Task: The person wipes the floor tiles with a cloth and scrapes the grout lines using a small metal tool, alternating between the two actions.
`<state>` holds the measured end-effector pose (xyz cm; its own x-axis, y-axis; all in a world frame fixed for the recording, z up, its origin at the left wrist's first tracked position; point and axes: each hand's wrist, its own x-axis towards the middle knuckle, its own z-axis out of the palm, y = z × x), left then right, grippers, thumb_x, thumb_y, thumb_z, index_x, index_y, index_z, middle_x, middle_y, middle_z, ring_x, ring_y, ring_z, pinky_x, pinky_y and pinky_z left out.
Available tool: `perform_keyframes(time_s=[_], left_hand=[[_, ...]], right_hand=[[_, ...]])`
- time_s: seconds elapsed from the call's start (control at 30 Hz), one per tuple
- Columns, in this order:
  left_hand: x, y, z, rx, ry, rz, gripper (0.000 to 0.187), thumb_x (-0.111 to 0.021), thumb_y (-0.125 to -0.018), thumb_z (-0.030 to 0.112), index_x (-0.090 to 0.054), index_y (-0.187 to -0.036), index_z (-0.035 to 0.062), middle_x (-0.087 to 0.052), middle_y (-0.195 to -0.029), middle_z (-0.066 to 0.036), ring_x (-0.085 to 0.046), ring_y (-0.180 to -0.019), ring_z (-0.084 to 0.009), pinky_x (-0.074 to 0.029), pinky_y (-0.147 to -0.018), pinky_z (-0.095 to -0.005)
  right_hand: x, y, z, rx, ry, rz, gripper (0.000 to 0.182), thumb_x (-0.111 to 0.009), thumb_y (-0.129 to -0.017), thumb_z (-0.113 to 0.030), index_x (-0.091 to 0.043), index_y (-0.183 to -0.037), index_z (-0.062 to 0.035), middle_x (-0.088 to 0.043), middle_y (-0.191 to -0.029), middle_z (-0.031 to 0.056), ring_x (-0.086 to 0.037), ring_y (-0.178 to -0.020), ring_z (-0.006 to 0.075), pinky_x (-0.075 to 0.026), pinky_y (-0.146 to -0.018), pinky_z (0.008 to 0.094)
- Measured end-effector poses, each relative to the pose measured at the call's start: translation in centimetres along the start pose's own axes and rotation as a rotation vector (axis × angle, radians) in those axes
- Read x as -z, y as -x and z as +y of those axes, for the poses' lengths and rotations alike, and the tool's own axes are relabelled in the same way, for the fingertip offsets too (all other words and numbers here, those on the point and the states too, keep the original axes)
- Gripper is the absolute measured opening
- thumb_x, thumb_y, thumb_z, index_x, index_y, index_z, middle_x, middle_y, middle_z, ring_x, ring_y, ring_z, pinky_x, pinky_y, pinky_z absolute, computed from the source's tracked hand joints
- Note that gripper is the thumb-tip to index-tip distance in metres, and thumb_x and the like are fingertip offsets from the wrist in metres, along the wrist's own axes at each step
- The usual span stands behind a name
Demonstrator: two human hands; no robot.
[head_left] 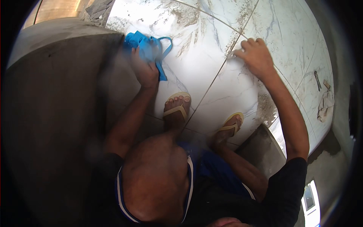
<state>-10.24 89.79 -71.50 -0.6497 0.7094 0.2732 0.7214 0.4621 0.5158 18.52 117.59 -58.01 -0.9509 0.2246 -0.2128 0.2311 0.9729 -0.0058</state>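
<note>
My left hand [145, 70] is closed on a bright blue cloth [149, 47], which lies bunched on the white marbled tiles [204, 79]. A loop like a strap sticks out on the cloth's right side, and a strip hangs towards my foot. Farther right, my right hand [257, 56] is low over a joint between tiles, with its fingers curled in a pinch. A small pale thing [231, 55] shows at the fingertips; its kind is too small to tell.
Dirt smears [185, 19] mark the far tiles. A dark raised block [56, 83] fills the left side. My feet in yellow flip-flops [177, 109] stand on the tiles. At right lie a thin dark tool [317, 81] and a crumpled pale cloth or bag [326, 104].
</note>
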Motion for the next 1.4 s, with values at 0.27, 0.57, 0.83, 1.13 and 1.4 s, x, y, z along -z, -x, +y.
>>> perform_keyframes(time_s=[0.27,0.57,0.83,1.13,1.4], left_hand=[[5.0,5.5,9.2,-0.974,0.271,-0.912,0.022,-0.055,-0.094,0.020,-0.069,-0.107,0.0090,-0.060,-0.139,-0.013,-0.050,-0.140,-0.0325,-0.029,-0.120,-0.0577],[-12.6,-8.2,15.1,-1.224,0.271,-0.671,0.035,-0.058,-0.094,0.017,-0.061,-0.130,0.0132,-0.057,-0.147,-0.006,-0.047,-0.143,-0.0243,-0.030,-0.124,-0.0508],[-8.2,-22.8,26.4,-0.710,0.451,-0.204,0.030,-0.069,-0.090,0.016,-0.062,-0.118,0.0075,-0.067,-0.121,-0.014,-0.062,-0.118,-0.0329,-0.039,-0.113,-0.0509],[-0.8,1.0,6.2,-1.164,0.345,-0.858,0.034,-0.062,-0.090,0.021,-0.066,-0.123,0.0135,-0.059,-0.139,-0.009,-0.048,-0.141,-0.0280,-0.031,-0.122,-0.0540],[-5.5,-31.0,9.2,-0.012,0.278,-0.094,0.026,-0.062,-0.095,0.017,-0.059,-0.116,0.0013,-0.064,-0.119,-0.024,-0.060,-0.111,-0.0445,-0.048,-0.096,-0.0508]], right_hand=[[3.3,14.1,-4.7,-0.140,-0.237,-0.199,0.035,-0.063,-0.081,-0.007,-0.072,-0.109,-0.0258,-0.060,-0.100,0.0050,-0.059,-0.099,0.0251,-0.044,-0.089,0.0444],[2.5,21.9,-8.6,-0.452,-0.387,-0.163,0.023,-0.073,-0.083,-0.016,-0.075,-0.104,-0.0249,-0.061,-0.091,0.0029,-0.060,-0.088,0.0241,-0.045,-0.080,0.0416],[3.0,19.6,-10.4,-0.495,-0.509,-0.106,0.025,-0.075,-0.084,-0.014,-0.076,-0.108,-0.0229,-0.067,-0.095,0.0027,-0.064,-0.093,0.0259,-0.046,-0.081,0.0418],[1.7,21.0,-13.4,-0.476,-0.693,-0.186,0.025,-0.078,-0.081,-0.017,-0.076,-0.106,-0.0196,-0.066,-0.093,0.0037,-0.064,-0.089,0.0275,-0.046,-0.077,0.0441],[2.5,19.2,-12.5,-0.380,-0.635,-0.164,0.025,-0.077,-0.082,-0.016,-0.076,-0.107,-0.0181,-0.067,-0.092,0.0046,-0.064,-0.089,0.0284,-0.047,-0.078,0.0442]])
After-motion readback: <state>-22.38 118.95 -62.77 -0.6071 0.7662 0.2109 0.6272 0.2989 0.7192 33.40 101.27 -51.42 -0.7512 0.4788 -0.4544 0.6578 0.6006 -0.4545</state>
